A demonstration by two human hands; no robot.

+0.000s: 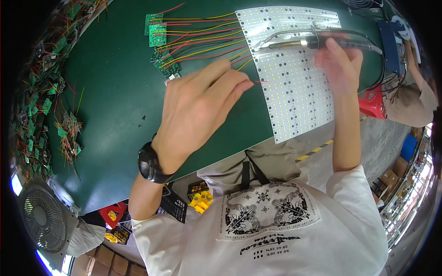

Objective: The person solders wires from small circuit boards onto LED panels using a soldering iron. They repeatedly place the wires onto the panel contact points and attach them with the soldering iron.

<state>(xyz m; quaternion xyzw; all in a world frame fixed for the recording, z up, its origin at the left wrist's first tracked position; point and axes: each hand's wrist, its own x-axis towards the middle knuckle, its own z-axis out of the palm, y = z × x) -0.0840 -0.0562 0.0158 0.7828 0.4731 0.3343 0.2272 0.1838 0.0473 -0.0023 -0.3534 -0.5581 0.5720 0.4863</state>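
Observation:
My right hand (340, 64) is wrapped round a soldering iron (317, 43) with a thin guide tube fixed along it. Its tip points left, over the left edge of a white LED panel (299, 103) dotted with small yellow lights. My left hand (198, 106), a black watch on its wrist, is closed in a pinch beside that edge. A short red wire (261, 82) sticks out from its fingertips onto the panel. Beyond it, red, yellow and black wires (207, 32) run from small green circuit boards (156, 34) to the panel. Part of the lowest board is behind my left hand.
Many wired green boards (34, 115) are heaped along the left of the green table (110, 152), with a smaller bunch (68, 131) nearer. A fan (43, 214) stands lower left. At right are a blue box (391, 48), a red stool (374, 103) and another person's arm (414, 69).

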